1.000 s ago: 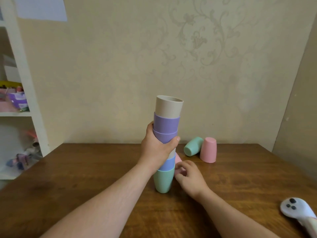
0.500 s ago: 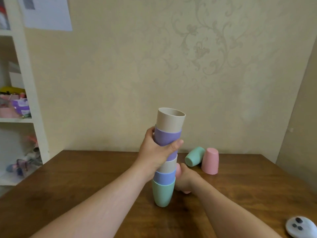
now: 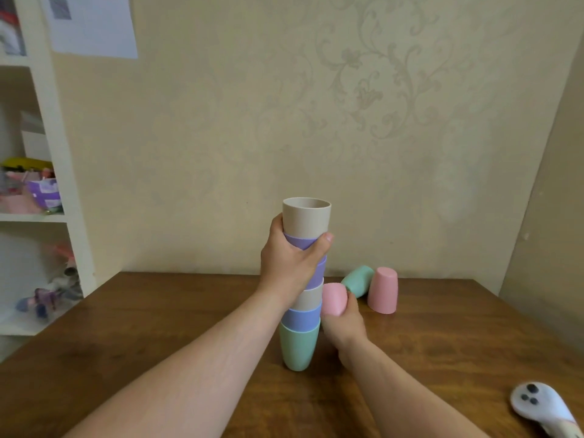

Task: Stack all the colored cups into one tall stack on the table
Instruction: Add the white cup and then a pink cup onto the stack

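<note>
Far left of frame: we note a white shelf unit [image 3: 60,172] whose compartments hold blurred clutter, contents not identifiable; a paper sheet [image 3: 91,25] is pinned to the wall at upper left.

Centre: the cup stack [image 3: 301,298] stands on the wooden table [image 3: 158,327], mouths up. From the bottom we count a green cup [image 3: 298,349], a blue cup [image 3: 301,319], a beige one, two purple ones and a beige top cup [image 3: 306,218], each nested in the one below. The top cup's inside looks empty.

The left hand [image 3: 292,263] is wrapped around the purple section, thumb on the right side of the stack, fingers behind.

Just right of the stack, the right hand [image 3: 344,320] is closed around a pink cup [image 3: 334,299], base pointing up and toward the stack, off the table.

Further right, near the table's back edge: a green cup on its side [image 3: 358,280] touching or just beside an upside-down pink cup [image 3: 383,289].

Lower right corner: a white controller [image 3: 537,406] at the frame edge.

Open table lies left of the stack and between the right forearm and the controller.
</note>
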The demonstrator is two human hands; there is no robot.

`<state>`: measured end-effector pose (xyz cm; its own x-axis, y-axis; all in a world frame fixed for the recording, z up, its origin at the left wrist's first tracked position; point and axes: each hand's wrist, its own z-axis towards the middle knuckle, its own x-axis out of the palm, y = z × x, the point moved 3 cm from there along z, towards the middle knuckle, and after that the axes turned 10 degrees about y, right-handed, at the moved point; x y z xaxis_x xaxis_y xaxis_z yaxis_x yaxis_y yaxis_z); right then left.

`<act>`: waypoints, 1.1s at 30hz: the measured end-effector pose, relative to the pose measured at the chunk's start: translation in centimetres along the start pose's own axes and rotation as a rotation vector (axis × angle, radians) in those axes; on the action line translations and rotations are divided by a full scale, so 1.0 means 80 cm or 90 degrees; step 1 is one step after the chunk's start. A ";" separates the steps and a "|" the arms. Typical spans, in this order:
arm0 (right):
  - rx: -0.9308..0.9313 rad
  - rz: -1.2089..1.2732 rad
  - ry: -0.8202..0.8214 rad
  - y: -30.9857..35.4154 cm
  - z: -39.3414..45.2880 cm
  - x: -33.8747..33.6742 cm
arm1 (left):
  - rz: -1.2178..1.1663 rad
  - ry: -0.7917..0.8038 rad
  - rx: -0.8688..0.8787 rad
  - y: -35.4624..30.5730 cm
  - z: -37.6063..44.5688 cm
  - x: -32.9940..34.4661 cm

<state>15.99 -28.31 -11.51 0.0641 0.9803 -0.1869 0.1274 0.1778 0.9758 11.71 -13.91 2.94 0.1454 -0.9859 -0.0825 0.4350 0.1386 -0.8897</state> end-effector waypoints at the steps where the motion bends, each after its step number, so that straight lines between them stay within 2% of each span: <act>1: -0.013 0.042 -0.006 0.007 -0.002 -0.002 | -0.002 0.001 0.001 0.002 0.001 -0.001; 4: -0.067 0.163 -0.009 0.061 -0.009 -0.020 | -0.010 0.004 0.002 0.005 0.002 -0.006; 8: -0.125 0.336 0.019 0.194 -0.030 -0.056 | -0.010 0.025 -0.018 0.007 0.004 -0.007; 10: -0.212 0.335 0.024 0.260 -0.050 -0.065 | -0.005 0.027 -0.027 0.005 0.005 -0.006; 14: -0.391 0.213 0.064 0.344 -0.096 -0.060 | 0.010 0.011 -0.029 -0.002 0.005 -0.005; 17: -0.470 0.089 0.101 0.350 -0.107 -0.048 | 0.018 0.008 -0.032 -0.003 0.005 -0.005; 22: -0.450 -0.038 0.133 0.308 -0.099 -0.027 | 0.011 0.005 -0.039 -0.003 0.005 -0.005; 27: -0.398 -0.050 0.152 0.279 -0.090 -0.013 | 0.020 -0.001 -0.025 0.000 0.010 -0.005; 33: -0.409 -0.012 0.163 0.277 -0.088 -0.016 | 0.056 0.033 -0.003 0.025 -0.005 -0.003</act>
<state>11.78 -25.02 11.13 -0.1774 0.9520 -0.2494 -0.4906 0.1341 0.8610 12.16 -13.48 0.99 0.1364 -0.9736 -0.1831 0.4186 0.2241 -0.8801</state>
